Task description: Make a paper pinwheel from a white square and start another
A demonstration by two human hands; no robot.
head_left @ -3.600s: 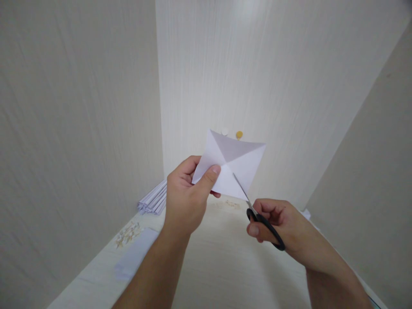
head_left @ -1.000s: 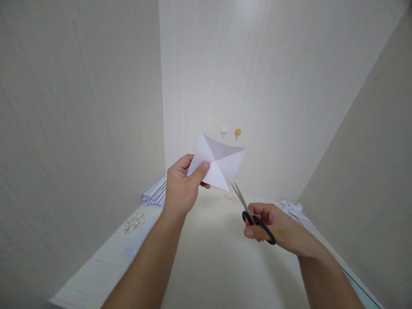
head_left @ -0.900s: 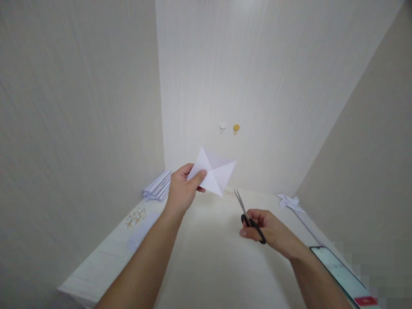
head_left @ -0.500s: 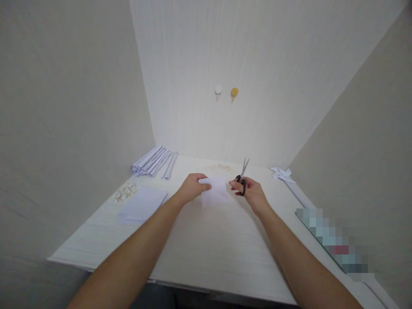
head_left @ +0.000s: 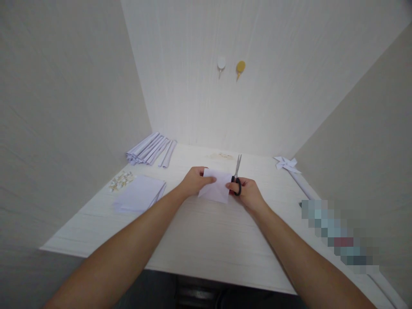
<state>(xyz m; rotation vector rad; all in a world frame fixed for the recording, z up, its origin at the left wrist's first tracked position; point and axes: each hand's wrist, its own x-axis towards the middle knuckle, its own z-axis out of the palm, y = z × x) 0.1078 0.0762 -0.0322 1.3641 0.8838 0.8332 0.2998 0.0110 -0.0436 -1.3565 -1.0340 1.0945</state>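
My left hand (head_left: 194,182) pinches the left edge of a white creased paper square (head_left: 216,189) held low over the pale table (head_left: 206,240). My right hand (head_left: 246,194) grips black-handled scissors (head_left: 237,176), blades closed and pointing up and away. Its fingers touch the paper's right edge. Both hands meet at the middle of the table.
Rolled white paper strips (head_left: 150,148) lie at the back left. A stack of white sheets (head_left: 139,198) and small beige bits (head_left: 120,180) sit at the left. A paper pinwheel (head_left: 286,164) rests at the back right. Two pins (head_left: 231,66) stick in the back wall. A blurred flat object (head_left: 337,234) lies at the right edge.
Both hands dropped from in front of the wall to the tabletop. The right hand with the scissors came in against the paper. The view tilted down.
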